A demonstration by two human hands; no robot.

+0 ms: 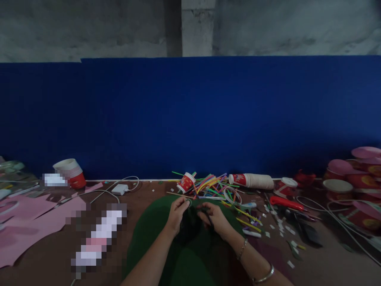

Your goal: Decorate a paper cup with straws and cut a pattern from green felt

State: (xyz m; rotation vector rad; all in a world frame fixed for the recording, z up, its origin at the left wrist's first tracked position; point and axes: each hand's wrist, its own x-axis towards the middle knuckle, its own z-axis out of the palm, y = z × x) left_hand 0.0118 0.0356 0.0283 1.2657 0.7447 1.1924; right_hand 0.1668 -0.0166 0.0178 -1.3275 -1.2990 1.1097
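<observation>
My left hand [177, 213] is closed in a pinch at the centre, with a small pale ring-like piece [189, 203] at its thumb and fingertips. To its right, my right hand [212, 218] has its fingers bent round a thin dark item too dim to name. Both hands are above a dark green sheet [149, 234] on the brown table. Just beyond them lie a red paper cup [186, 182], tipped over, and a loose heap of coloured sticks [210, 186].
Stacked cups [253, 181] lie behind on the right, near a red-handled tool [287, 203] and paper scraps. Red bowls [337, 188] stand far right. Pink sheets [56, 210], a white adapter [120, 189] and cable are on the left. A blue partition [190, 119] borders the back.
</observation>
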